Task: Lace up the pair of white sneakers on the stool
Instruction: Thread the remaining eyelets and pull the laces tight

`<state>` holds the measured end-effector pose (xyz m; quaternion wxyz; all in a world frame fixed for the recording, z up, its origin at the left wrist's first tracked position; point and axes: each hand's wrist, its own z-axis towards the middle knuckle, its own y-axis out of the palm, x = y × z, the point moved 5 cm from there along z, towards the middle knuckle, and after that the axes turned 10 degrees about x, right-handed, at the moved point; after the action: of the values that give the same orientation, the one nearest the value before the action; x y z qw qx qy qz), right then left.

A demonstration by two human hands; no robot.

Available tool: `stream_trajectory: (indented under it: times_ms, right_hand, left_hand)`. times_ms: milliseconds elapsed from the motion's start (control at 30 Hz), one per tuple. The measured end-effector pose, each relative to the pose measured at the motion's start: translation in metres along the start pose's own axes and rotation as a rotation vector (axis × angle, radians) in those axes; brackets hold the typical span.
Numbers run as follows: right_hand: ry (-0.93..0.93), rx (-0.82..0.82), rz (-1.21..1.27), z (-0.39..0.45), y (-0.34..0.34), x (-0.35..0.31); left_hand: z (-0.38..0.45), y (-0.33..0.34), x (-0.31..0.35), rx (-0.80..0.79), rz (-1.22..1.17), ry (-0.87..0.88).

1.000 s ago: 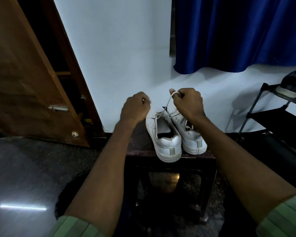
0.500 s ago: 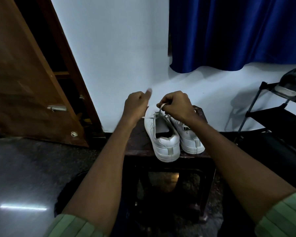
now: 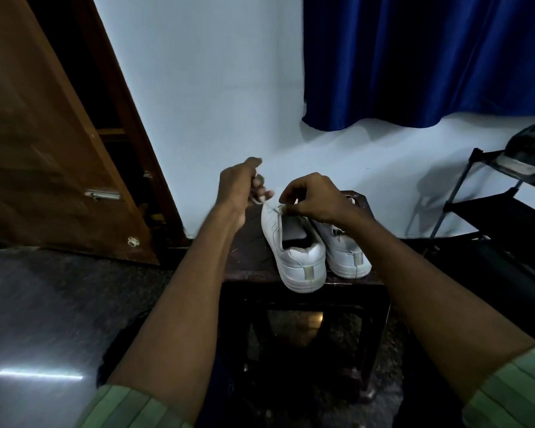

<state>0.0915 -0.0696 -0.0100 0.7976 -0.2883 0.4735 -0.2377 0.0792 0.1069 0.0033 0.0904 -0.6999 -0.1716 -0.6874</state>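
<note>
Left hand (image 3: 240, 188): grip curled, pinching a lace (image 3: 258, 199) end. Right hand (image 3: 314, 197): grip narrow, pinching lace at the left sneaker (image 3: 294, 245) on the stool (image 3: 250, 264).

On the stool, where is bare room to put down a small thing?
Bare stool top lies left of the left sneaker, under the left hand. The right sneaker and right hand crowd the other side.

I see a dim, bluish frame; a glare streak on the floor (image 3: 39, 374) (wide-angle bending at the edges), fingers slightly blurred.
</note>
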Motion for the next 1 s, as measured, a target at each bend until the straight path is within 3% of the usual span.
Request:
stream_trajectory:
  times_ms: [100,133,233,333,400,500,600,633,733,833,1000]
  right_hand:
    - [0.021,-0.030,-0.044,0.000,0.003,0.000]
    - [0.034,-0.012,-0.066,0.000,0.003,-0.001]
    - [0.081,0.047,-0.208,0.000,-0.003,-0.002]
    - [0.148,0.004,-0.330,-0.003,-0.010,-0.001]
    - [0.201,-0.023,-0.194,-0.004,-0.014,-0.002]
    - [0.414,-0.011,0.426,-0.006,-0.023,-0.008]
    - [0.578,-0.060,0.844,-0.004,-0.026,-0.012]
    - [0.596,-0.090,0.937,-0.002,-0.026,-0.012]
    - [0.610,-0.182,1.085,0.002,-0.024,-0.013]
    - [0.579,-0.261,1.123,0.001,-0.021,-0.014]
    - [0.578,-0.295,1.178,0.002,-0.019,-0.012]
  left_hand:
    - [0.011,-0.008,0.002,0.116,0.627,0.344]
    - [0.013,-0.005,-0.001,0.114,0.781,0.381]
    - [0.014,0.006,-0.015,0.030,1.001,0.369]
    - [0.020,0.006,-0.024,0.020,1.031,0.360]
    - [0.022,-0.003,-0.026,0.067,1.097,0.349]
    - [0.016,-0.015,-0.021,0.242,1.299,0.488]
    - [0.002,-0.010,-0.002,0.312,1.028,0.684]
    - [-0.001,-0.006,0.005,0.290,0.862,0.673]
    - [-0.011,0.013,0.008,0.142,0.535,0.426]
    - [-0.021,0.026,-0.004,0.086,0.535,0.319]
    - [-0.018,0.026,-0.008,0.208,0.565,0.312]
